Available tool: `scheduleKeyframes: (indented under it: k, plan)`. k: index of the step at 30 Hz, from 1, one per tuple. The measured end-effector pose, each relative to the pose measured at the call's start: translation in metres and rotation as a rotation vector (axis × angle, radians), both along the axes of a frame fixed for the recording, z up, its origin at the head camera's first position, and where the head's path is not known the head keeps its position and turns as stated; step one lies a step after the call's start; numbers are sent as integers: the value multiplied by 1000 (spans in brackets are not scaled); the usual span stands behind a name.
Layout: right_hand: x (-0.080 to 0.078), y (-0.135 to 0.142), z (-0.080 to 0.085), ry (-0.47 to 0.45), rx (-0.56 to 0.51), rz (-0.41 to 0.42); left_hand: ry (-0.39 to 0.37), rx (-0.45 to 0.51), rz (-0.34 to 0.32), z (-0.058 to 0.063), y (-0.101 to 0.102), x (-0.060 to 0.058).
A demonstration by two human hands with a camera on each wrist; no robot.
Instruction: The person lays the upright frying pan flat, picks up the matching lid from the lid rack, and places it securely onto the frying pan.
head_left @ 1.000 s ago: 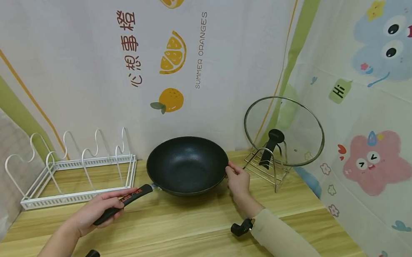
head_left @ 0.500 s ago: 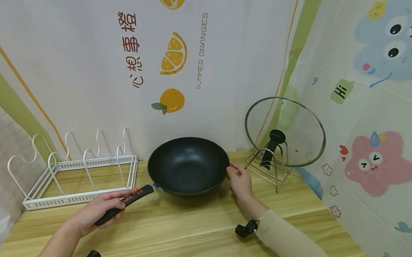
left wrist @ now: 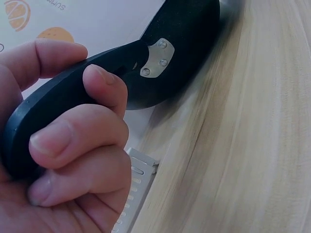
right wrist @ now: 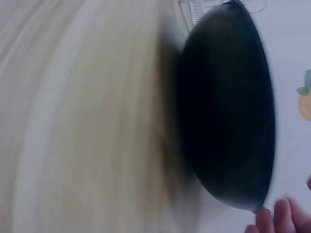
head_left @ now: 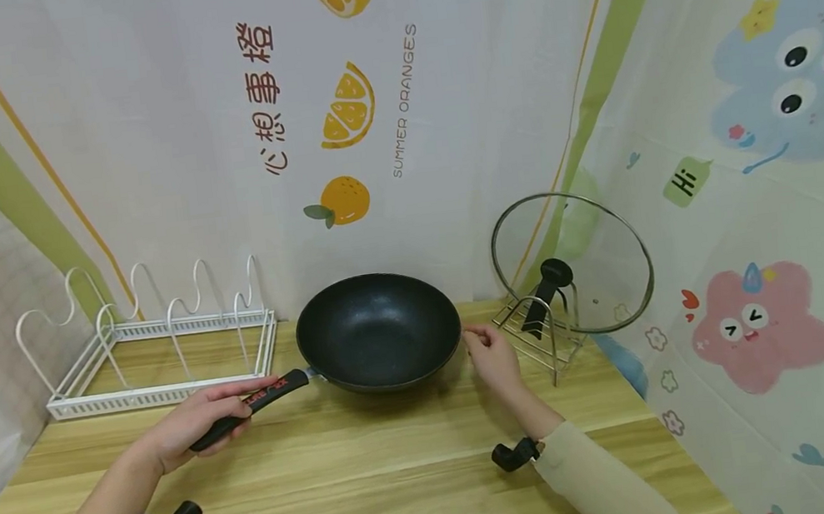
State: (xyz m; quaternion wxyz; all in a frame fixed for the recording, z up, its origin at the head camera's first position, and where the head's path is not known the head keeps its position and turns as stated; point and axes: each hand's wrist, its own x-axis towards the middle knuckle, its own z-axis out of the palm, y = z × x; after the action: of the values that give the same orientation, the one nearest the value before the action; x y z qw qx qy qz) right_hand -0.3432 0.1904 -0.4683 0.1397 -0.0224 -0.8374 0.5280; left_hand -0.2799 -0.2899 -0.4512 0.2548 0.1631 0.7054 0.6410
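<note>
A black wok (head_left: 378, 336) stands at the back middle of the table, its bowl tilted toward me. My left hand (head_left: 199, 423) grips its black handle (head_left: 280, 389); in the left wrist view the fingers are curled round the handle, short of the riveted metal bracket (left wrist: 159, 59). On the other side of the wok is my right hand (head_left: 494, 359), its fingertips right at the edge of the rim. The right wrist view has those fingers (right wrist: 284, 216) loosely bent beside the rim's lower end, with the wok's dark outer side (right wrist: 226, 111) above them.
A white rack (head_left: 162, 394) with wire loops stands at the back left. To the right, a glass lid (head_left: 555, 274) with a black knob leans in a small metal wire stand (head_left: 553, 351). A printed curtain (head_left: 189, 146) hangs behind the wooden table (head_left: 347, 498).
My right hand, which held the wok's rim between its fingers, has eased off and shifted slightly right. The left hand and the wok stay nearly where they were.
</note>
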Motion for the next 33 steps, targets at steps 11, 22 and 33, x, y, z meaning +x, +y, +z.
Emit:
scheduleKeyframes:
  k: [11, 22, 33]
  plan:
    - [12, 42, 41, 101, 161, 196, 17, 8, -15, -2, 0, -1]
    - [13, 89, 73, 152, -36, 221, 1, -2, -1, -2, 0, -2]
    - [10, 133, 84, 175, -90, 206, 9, 2, -4, -3, -1, -1]
